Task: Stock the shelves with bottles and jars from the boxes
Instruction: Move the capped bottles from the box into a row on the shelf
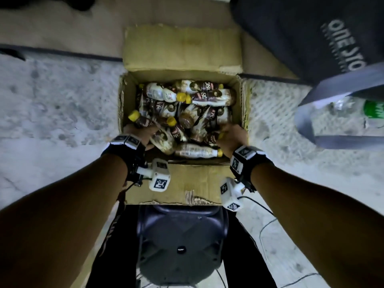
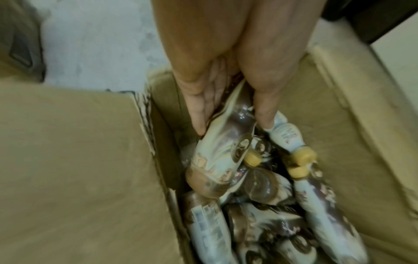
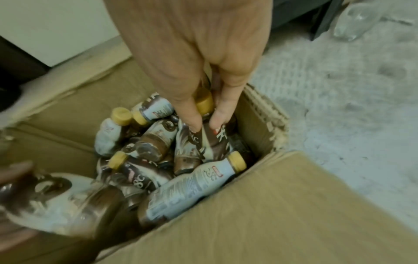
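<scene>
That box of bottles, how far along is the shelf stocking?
Early or midway, hard to say: no shelf shows in any view, so nothing can be counted as stocked. In hand: the left hand grips one brown bottle, and the right hand pinches another bottle just below its yellow cap. Left to do: the cardboard box still holds a jumbled heap of the same bottles.

Head view looks straight down; wrist views close, along hands (both blurred); all share open box (image 1: 182,179).

Speckled grey floor (image 1: 62,104): open cardboard box (image 1: 182,183), grey bag (image 1: 332,140), black bag (image 1: 301,38).
</scene>
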{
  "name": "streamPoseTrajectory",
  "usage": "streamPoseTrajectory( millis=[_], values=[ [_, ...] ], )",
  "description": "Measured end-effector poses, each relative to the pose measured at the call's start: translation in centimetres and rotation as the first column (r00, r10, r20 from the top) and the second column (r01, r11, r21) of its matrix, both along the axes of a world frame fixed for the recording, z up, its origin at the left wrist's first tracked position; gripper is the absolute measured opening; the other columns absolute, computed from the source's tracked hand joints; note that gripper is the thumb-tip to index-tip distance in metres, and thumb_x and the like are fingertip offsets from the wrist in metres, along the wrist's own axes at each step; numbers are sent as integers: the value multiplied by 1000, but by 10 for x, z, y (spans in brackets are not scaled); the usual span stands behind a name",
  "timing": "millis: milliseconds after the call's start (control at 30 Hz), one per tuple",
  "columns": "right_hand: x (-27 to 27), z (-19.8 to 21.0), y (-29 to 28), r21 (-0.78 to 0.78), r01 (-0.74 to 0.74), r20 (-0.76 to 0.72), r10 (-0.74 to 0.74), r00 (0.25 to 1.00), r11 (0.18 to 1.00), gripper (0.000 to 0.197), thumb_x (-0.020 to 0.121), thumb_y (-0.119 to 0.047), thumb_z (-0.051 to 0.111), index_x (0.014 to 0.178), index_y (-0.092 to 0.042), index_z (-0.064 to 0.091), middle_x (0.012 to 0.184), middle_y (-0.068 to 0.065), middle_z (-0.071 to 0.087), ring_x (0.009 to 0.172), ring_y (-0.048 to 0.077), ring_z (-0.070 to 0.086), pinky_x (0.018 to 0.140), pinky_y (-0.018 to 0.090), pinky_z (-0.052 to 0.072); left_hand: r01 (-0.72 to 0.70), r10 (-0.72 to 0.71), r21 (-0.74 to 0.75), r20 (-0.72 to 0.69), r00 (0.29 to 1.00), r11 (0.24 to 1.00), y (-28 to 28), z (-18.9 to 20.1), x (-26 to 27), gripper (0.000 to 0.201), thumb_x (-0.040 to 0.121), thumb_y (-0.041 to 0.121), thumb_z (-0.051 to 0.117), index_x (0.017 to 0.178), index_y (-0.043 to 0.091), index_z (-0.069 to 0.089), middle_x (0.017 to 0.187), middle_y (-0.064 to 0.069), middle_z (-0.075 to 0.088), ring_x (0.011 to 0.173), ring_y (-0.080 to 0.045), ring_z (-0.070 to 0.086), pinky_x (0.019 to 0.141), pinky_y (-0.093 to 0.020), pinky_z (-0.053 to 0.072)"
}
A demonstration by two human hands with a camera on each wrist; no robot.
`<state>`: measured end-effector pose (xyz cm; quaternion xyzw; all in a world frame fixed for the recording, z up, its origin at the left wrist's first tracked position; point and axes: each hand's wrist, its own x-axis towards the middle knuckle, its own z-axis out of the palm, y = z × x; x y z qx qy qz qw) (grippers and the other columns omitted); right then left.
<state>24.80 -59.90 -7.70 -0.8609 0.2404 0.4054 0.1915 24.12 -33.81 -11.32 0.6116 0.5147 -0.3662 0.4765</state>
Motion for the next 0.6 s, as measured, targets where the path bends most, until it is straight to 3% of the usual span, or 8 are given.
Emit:
streamPoseTrajectory(
  millis=[67,167,233,333,400,467,533,600],
  values=[
    [-5,40,2,21,16,94,-18,995,1000,29,88,-27,68,113,-13,63,99,8,65,92,26,61,70,25,43,-76,77,-54,14,997,996,-2,39,7,33,86,15,71,117,12,63,127,-10,62,116,-33,58,84,-45,56],
    [-13,102,-1,25,48,218,-52,974,999,35,80,-23,72,109,-9,59,95,9,62,98,30,59,69,28,44,-66,69,-55,69,995,996,-10,105,17,49,73,18,83,116,8,61,121,-12,65,108,-32,62,84,-44,56],
    [-15,145,-1,55,56,301,-70,951,997,40,74,-22,75,107,-8,59,94,9,62,99,30,58,75,31,48,-7,12,-56,98,995,998,-13,150,19,63,62,28,89,115,11,61,115,-8,68,101,-27,65,80,-41,56],
    [-9,214,1,137,42,349,-88,933,990,41,71,-19,78,109,-10,65,98,5,64,90,20,61,71,21,45,165,-169,35,199,965,986,-16,210,23,80,36,52,89,104,18,64,101,-3,72,93,-23,68,85,-43,57],
    [-5,266,5,227,79,399,-167,902,971,36,70,-13,80,104,-10,69,92,1,67,72,8,60,57,5,40,329,-354,131,276,894,935,-25,265,27,60,54,48,87,100,17,64,96,2,67,90,-19,64,85,-33,54],
    [0,320,10,340,116,468,-275,840,933,30,70,-7,81,97,-10,69,82,-6,65,65,-4,56,53,1,40,400,-430,159,379,819,902,-35,323,34,43,69,36,84,101,17,64,94,3,65,87,-17,60,78,-25,47],
    [3,379,14,467,156,521,-413,747,870,26,71,-7,81,91,-15,66,89,-1,63,79,6,62,65,4,46,406,-428,157,481,765,900,-41,383,41,41,69,33,84,104,19,66,97,6,70,88,-15,63,79,-23,48],
    [6,440,19,567,126,593,-509,624,814,27,72,-7,81,90,-19,67,106,11,64,102,20,61,89,16,49,408,-411,143,577,706,902,-43,440,51,41,66,33,87,100,22,67,98,6,73,91,-14,67,87,-30,53]
  ],
)
